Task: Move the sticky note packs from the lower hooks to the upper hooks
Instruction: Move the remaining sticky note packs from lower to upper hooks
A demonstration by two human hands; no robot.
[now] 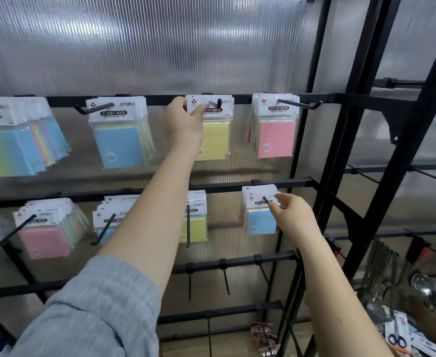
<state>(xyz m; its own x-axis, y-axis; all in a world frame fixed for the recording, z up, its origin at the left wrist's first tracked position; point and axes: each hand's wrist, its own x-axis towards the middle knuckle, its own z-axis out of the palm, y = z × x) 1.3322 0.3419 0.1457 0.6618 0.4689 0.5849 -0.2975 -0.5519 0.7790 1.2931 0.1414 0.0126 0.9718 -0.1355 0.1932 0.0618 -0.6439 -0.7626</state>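
Left hand [183, 119]: up at the top rail, centre of the frame. We've got thumb and fingers pinching the white header card of the yellow pack [215, 130], right at its left edge.
Yellow pack: hanging on the upper hook [215, 104] in the middle of the frame, the hook's black tip poking out through the card just right of our thumb. More packs sit behind it on the same hook.
Right hand [293, 217]: lower right of centre, at the second rail. Fingertips are closed on the right edge of the card of the blue pack [260, 217], so we're gripping that one too.
Blue pack: on the lower hook [265, 199], just left of our right hand, front of a small stack. Hook tip shows through the card hole.
Other upper packs: blue-fronted stack [119, 140] left of our left hand, pink-fronted stack [276, 130] to its right, a big fanned bunch [18, 140] at the far left edge.
Other lower packs: pink stack [47, 233] at lower left, another stack [111, 217] partly hidden by our left forearm, yellow stack [196, 220] between our two arms.
Sleeve [95, 310]: grey, pushed up on the left arm, bottom left of the frame.
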